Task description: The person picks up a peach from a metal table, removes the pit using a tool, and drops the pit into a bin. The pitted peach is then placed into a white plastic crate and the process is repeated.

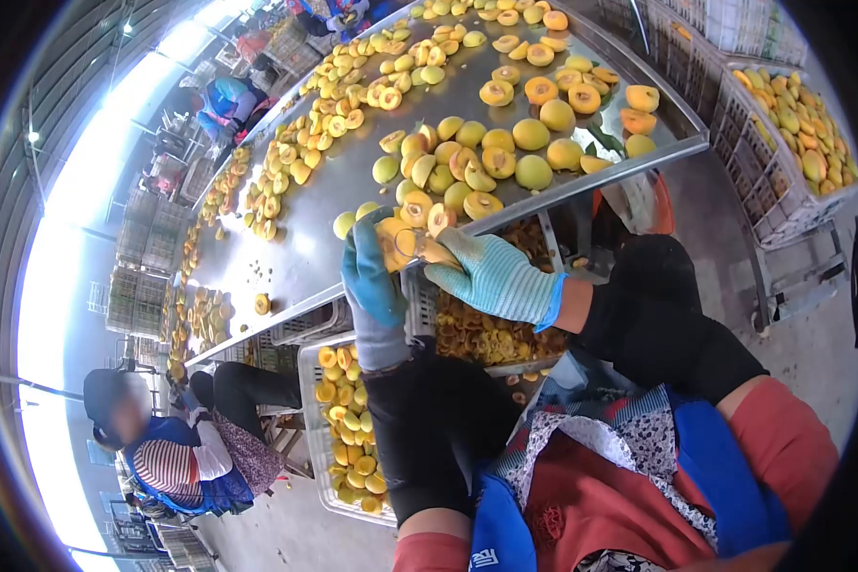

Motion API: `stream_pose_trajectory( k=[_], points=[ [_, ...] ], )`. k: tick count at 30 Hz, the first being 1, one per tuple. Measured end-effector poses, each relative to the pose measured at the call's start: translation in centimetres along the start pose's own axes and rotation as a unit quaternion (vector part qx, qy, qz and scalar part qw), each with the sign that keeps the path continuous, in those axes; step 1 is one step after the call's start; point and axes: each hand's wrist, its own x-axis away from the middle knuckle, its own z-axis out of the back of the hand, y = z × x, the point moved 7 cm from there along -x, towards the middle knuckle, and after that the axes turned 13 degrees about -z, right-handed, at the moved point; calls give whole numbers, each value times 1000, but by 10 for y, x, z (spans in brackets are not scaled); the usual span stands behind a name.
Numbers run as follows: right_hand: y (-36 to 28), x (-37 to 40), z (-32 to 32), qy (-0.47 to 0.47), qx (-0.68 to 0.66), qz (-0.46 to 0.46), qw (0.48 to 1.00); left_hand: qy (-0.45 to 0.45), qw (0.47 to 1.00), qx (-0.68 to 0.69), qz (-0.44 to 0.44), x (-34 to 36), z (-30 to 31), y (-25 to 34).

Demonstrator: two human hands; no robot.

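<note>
At the near edge of the worktop (286, 257), the left hand (372, 281) wraps around a peach (398, 243) while the right hand (491, 276) pinches it from the side. Soft, juicy and likely slippery, it wants a light cupped hold around its skin.

Peaches (531, 134) on table (291, 257), crate (307, 405) below.

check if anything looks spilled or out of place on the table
Nothing looks damaged. Small scraps lie scattered on the bare stretch of the table, one peach half sits alone near its edge away from the piles, and green leaves lie among the peaches.
</note>
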Motion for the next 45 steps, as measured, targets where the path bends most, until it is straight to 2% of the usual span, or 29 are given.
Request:
stream_pose_trajectory(
  k=[4,8,11,14,20,23,26,29,32,35,38,41,44,45],
  points=[
    [1,2,-8,-2,55,-22,998,48,972,228,-15,19,-17,-11],
    [3,3,-14,-28,71,-51,996,119,969,210,-44,24,-6,-23],
    [4,5,-20,-14,60,-19,998,133,970,194,-53,28,-7,-23],
    [10,5,-29,-55,74,-53,994,177,965,186,-51,32,-8,-23],
    [17,8,-45,-125,47,-86,987,185,967,176,-19,38,-3,-23],
    [23,13,-56,-159,-8,-108,981,152,976,154,-26,37,3,-24],
    [33,17,-68,-177,-28,-103,978,175,984,39,12,41,3,-21],
    [30,20,-69,-175,-89,-103,975,140,989,29,41,40,2,-19],
    [19,33,-70,-301,-206,-212,907,69,998,11,3,35,4,-14],
    [16,29,-65,-305,-159,-176,922,71,997,21,-7,36,3,-16],
    [15,44,-62,-394,-226,-329,828,14,993,113,15,33,0,-25],
    [25,36,-63,-290,-186,-162,925,-41,994,-99,2,31,-5,-17],
    [32,35,-54,-253,-67,-96,960,-13,998,-36,49,36,-4,-35],
    [30,43,-60,-349,-51,-119,928,-17,999,12,48,37,-3,-38]
  ],
)
